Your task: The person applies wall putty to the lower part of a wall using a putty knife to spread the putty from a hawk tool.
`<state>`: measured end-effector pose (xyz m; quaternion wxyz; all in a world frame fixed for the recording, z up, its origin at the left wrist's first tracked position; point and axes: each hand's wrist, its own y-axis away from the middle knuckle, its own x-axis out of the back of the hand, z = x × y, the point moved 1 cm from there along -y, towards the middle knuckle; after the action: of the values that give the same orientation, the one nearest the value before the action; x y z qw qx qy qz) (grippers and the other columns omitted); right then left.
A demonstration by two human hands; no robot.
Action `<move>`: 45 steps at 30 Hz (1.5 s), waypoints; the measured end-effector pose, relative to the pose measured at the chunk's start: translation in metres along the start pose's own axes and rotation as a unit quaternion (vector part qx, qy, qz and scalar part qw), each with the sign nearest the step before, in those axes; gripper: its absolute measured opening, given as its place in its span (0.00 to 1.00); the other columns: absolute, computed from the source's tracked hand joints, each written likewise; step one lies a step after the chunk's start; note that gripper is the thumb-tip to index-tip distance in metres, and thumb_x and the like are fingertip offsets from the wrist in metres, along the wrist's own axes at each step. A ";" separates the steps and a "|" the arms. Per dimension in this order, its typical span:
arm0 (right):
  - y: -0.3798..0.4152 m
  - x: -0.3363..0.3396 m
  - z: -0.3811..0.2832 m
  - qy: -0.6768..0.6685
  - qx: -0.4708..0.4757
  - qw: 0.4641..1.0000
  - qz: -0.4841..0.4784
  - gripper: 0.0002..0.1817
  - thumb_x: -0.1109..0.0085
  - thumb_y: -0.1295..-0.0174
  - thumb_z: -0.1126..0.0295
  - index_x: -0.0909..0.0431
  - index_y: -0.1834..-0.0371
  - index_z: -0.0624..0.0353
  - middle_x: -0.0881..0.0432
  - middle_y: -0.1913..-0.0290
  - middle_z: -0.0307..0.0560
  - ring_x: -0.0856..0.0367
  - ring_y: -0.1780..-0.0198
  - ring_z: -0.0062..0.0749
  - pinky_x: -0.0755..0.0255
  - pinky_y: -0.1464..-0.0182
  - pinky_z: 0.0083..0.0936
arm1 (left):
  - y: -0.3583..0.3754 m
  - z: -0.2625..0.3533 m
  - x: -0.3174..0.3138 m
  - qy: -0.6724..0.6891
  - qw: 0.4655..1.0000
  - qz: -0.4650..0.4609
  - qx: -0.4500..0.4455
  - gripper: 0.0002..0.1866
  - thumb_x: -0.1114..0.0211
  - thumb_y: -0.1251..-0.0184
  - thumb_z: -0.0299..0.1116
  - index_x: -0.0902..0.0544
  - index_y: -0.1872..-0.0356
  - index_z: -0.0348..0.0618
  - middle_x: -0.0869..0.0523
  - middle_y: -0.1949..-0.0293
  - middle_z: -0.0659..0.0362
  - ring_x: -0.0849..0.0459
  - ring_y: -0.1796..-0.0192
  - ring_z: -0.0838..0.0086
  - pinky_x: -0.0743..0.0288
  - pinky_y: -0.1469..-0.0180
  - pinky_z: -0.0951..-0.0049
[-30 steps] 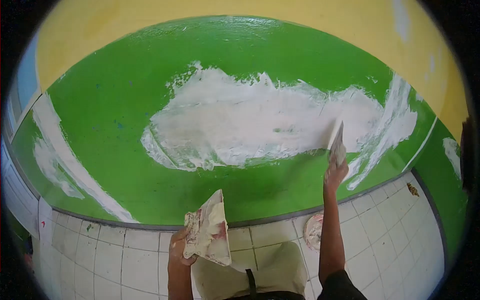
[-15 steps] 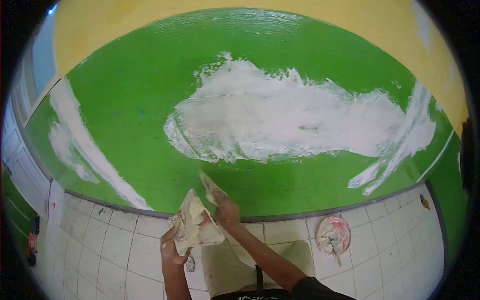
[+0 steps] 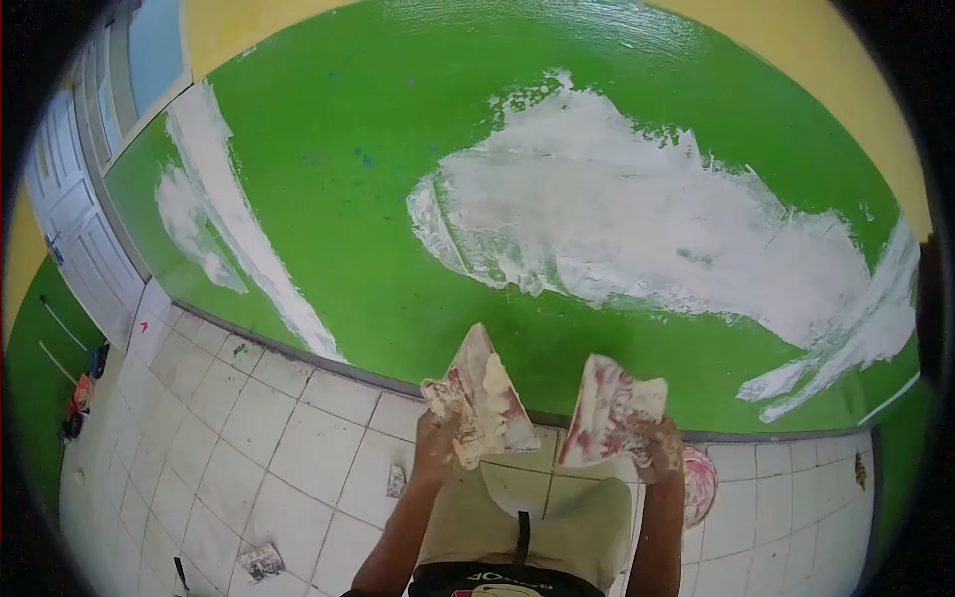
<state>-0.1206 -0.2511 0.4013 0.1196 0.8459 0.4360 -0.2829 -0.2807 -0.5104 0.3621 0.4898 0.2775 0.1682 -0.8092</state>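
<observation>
Two flat, paste-smeared plates are held up at the lower centre of the frame: the left plate [image 3: 485,403] in the left hand [image 3: 436,448], the right plate [image 3: 609,416] in the right hand [image 3: 661,450], a narrow gap between them. Each hand's fingers are closed on its plate. The step in hand looks like working the paste between strokes; spreading would call for a gathered load along one edge and a flat, even pass. Thick creamy ridges cover the left plate; the right shows thinner streaks over reddish patches. On the glossy green wall [image 3: 328,209], a matte, ragged-edged white patch [image 3: 627,209] spans centre to right. A round tub [image 3: 700,488], lower right, is partly hidden by the right forearm.
</observation>
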 end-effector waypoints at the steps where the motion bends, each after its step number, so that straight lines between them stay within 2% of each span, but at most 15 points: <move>1: 0.001 0.011 0.009 0.100 -0.041 0.993 0.038 0.17 0.36 0.44 0.72 0.23 0.53 0.71 0.16 0.59 0.52 0.15 0.60 0.36 0.18 0.61 0.27 | -0.001 -0.008 -0.003 -0.098 0.995 0.023 -0.015 0.15 0.45 0.26 0.38 0.22 0.51 0.35 0.15 0.60 0.58 0.18 0.61 0.76 0.24 0.60 0.73; 4: 0.003 0.066 0.070 0.178 -0.010 0.983 -0.036 0.19 0.39 0.44 0.75 0.26 0.49 0.70 0.16 0.57 0.53 0.15 0.60 0.35 0.17 0.58 0.30 | 0.003 -0.032 -0.011 -0.297 0.952 0.044 -0.063 0.18 0.45 0.26 0.41 0.21 0.52 0.34 0.15 0.68 0.56 0.21 0.70 0.72 0.28 0.65 0.70; 6: 0.006 0.062 0.099 0.095 -0.047 0.992 0.069 0.16 0.41 0.43 0.76 0.24 0.52 0.70 0.16 0.59 0.53 0.15 0.62 0.36 0.17 0.59 0.30 | 0.012 -0.039 -0.033 -0.463 0.871 -0.026 -0.162 0.19 0.45 0.27 0.41 0.23 0.48 0.33 0.15 0.69 0.50 0.18 0.71 0.63 0.27 0.66 0.63; 12: 0.003 0.041 0.083 -0.083 -0.082 0.984 0.137 0.10 0.44 0.43 0.79 0.23 0.59 0.71 0.16 0.61 0.53 0.15 0.64 0.39 0.17 0.60 0.34 | 0.016 -0.094 -0.031 -0.493 0.837 -0.116 -0.208 0.21 0.46 0.27 0.39 0.27 0.41 0.34 0.16 0.64 0.39 0.17 0.67 0.44 0.26 0.65 0.52; 17: 0.000 0.057 0.069 -0.062 -0.010 0.994 0.094 0.15 0.50 0.37 0.70 0.23 0.55 0.72 0.18 0.56 0.59 0.16 0.59 0.46 0.17 0.53 0.41 | 0.032 -0.081 -0.049 -0.513 0.841 -0.149 -0.085 0.22 0.47 0.28 0.38 0.29 0.38 0.37 0.18 0.58 0.37 0.18 0.60 0.44 0.25 0.59 0.54; 19: 0.000 0.054 0.061 -0.198 -0.097 0.971 0.096 0.17 0.51 0.35 0.68 0.24 0.53 0.72 0.18 0.55 0.58 0.17 0.55 0.47 0.18 0.50 0.42 | 0.032 -0.086 -0.041 -0.520 0.839 -0.159 -0.034 0.23 0.48 0.27 0.39 0.30 0.36 0.39 0.19 0.53 0.36 0.18 0.54 0.46 0.25 0.54 0.55; 24: -0.006 0.076 0.069 -0.167 -0.091 0.979 0.075 0.17 0.48 0.39 0.70 0.24 0.51 0.71 0.17 0.54 0.56 0.16 0.55 0.45 0.19 0.50 0.42 | 0.024 -0.100 -0.025 -0.519 0.780 -0.227 -0.268 0.27 0.46 0.39 0.25 0.30 0.36 0.45 0.20 0.49 0.38 0.18 0.60 0.42 0.22 0.59 0.52; 32: 0.002 0.085 0.048 -0.234 -0.120 0.962 0.070 0.18 0.44 0.45 0.69 0.22 0.52 0.66 0.16 0.55 0.49 0.16 0.53 0.39 0.19 0.52 0.40 | 0.012 -0.097 -0.019 -0.580 0.730 -0.261 -0.252 0.31 0.46 0.45 0.23 0.28 0.36 0.50 0.22 0.45 0.40 0.18 0.56 0.44 0.22 0.56 0.53; 34: 0.006 0.077 0.020 -0.198 -0.125 0.963 0.135 0.19 0.47 0.43 0.75 0.25 0.49 0.71 0.18 0.52 0.57 0.15 0.56 0.43 0.17 0.55 0.33 | 0.014 -0.116 -0.008 -0.613 0.696 -0.278 -0.249 0.29 0.45 0.43 0.24 0.27 0.37 0.49 0.20 0.48 0.40 0.18 0.56 0.44 0.22 0.57 0.53; 37: 0.009 0.074 -0.008 -0.231 -0.035 0.968 0.092 0.21 0.47 0.44 0.74 0.26 0.46 0.70 0.18 0.51 0.55 0.15 0.56 0.41 0.16 0.56 0.31 | 0.011 -0.165 0.021 -0.600 0.758 -0.223 -0.123 0.20 0.45 0.36 0.28 0.24 0.41 0.44 0.17 0.55 0.40 0.17 0.58 0.45 0.23 0.60 0.56; 39: 0.009 0.079 -0.027 -0.234 -0.002 0.969 0.074 0.21 0.45 0.45 0.75 0.27 0.46 0.69 0.18 0.52 0.54 0.15 0.57 0.40 0.16 0.57 0.32 | 0.004 -0.178 0.026 -0.592 0.729 -0.148 -0.312 0.16 0.44 0.29 0.35 0.23 0.46 0.40 0.15 0.65 0.45 0.16 0.63 0.55 0.24 0.62 0.61; 40: 0.014 0.089 -0.032 -0.232 0.014 0.969 0.083 0.21 0.45 0.45 0.75 0.27 0.46 0.69 0.18 0.52 0.54 0.15 0.57 0.40 0.16 0.57 0.32 | 0.001 -0.177 0.023 -0.583 0.730 -0.164 -0.316 0.16 0.44 0.29 0.35 0.23 0.46 0.40 0.15 0.65 0.45 0.16 0.63 0.55 0.24 0.62 0.61; 42: 0.024 0.122 -0.033 -0.254 0.029 0.955 0.151 0.21 0.45 0.45 0.75 0.27 0.47 0.71 0.18 0.53 0.54 0.15 0.58 0.40 0.16 0.57 0.33 | 0.002 -0.139 -0.009 -0.541 0.819 -0.146 -0.123 0.14 0.43 0.28 0.36 0.22 0.52 0.36 0.16 0.67 0.53 0.16 0.63 0.68 0.24 0.62 0.66; 43: 0.026 0.145 -0.035 -0.240 0.056 0.953 0.175 0.20 0.45 0.44 0.75 0.26 0.48 0.73 0.18 0.52 0.54 0.15 0.59 0.41 0.16 0.56 0.35 | 0.000 -0.131 -0.024 -0.535 0.818 -0.170 -0.125 0.14 0.43 0.28 0.36 0.22 0.52 0.36 0.16 0.67 0.53 0.16 0.63 0.68 0.24 0.62 0.66; 45: 0.035 0.144 -0.069 -0.218 0.115 0.939 0.241 0.18 0.46 0.41 0.75 0.25 0.48 0.70 0.18 0.52 0.53 0.16 0.56 0.40 0.17 0.54 0.34 | -0.002 -0.123 -0.045 -0.293 0.952 -0.065 0.067 0.13 0.42 0.29 0.33 0.23 0.50 0.36 0.18 0.63 0.59 0.18 0.59 0.75 0.23 0.59 0.69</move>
<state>0.0000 -0.1443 0.3714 0.1785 0.8514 0.1470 -0.4708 -0.2307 -0.4112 0.2928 0.4437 0.0492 -0.0194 -0.8946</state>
